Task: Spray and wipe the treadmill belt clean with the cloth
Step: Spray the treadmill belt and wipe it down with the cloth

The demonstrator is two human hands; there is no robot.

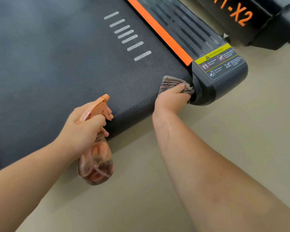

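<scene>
The black textured treadmill belt (pixel 65 64) fills the upper left, with white dashes printed on it. My left hand (pixel 84 129) grips a clear spray bottle (pixel 95 163) with an orange trigger head, its nozzle pointing over the belt's rear edge. My right hand (pixel 172 99) holds a striped grey-brown cloth (pixel 170 82) pressed on the belt's rear right corner, beside the black end cap. Part of the cloth is hidden under my fingers.
An orange stripe (pixel 159 30) and a black side rail (pixel 191 30) run along the belt's right side. The end cap (pixel 224 81) carries a yellow warning label. A second black machine (pixel 258 19) with orange lettering stands at the top right. Beige floor (pixel 157 190) lies below.
</scene>
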